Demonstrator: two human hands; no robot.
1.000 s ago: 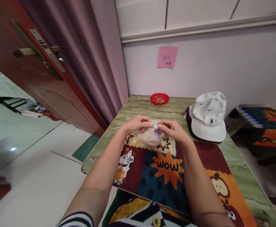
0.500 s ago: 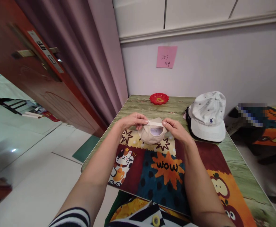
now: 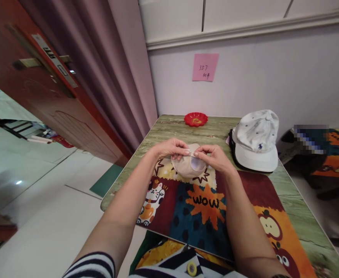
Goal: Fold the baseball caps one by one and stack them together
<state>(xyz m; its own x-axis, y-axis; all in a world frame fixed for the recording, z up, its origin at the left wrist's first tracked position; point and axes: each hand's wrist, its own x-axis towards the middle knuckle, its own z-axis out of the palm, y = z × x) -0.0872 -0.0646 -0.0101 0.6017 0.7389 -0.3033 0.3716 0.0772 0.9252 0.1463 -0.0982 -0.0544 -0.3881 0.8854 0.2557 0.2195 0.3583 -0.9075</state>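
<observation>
A beige baseball cap (image 3: 183, 168) rests on the patterned mat (image 3: 183, 216), its back opening turned toward me. My left hand (image 3: 175, 149) pinches the strap above that opening from the left. From the right, my right hand (image 3: 211, 155) pinches the same strap, its fingertips almost meeting those of the left. The strap's fastening is mostly covered by my fingers. To the right of my hands, a white cap (image 3: 256, 131) with a small dark blue emblem sits on top of dark headwear, of which only an edge shows.
A red scalloped dish (image 3: 196, 119) stands at the back of the wood-patterned table (image 3: 169, 129). Behind it, a pink note (image 3: 205, 67) is stuck to the wall. A purple curtain (image 3: 120, 65) and a brown door (image 3: 56, 100) are at the left.
My hands have come closer together along the strap, from the two sides of the cap's opening to its middle. The opening looks narrower and more covered. The view has shifted slightly.
</observation>
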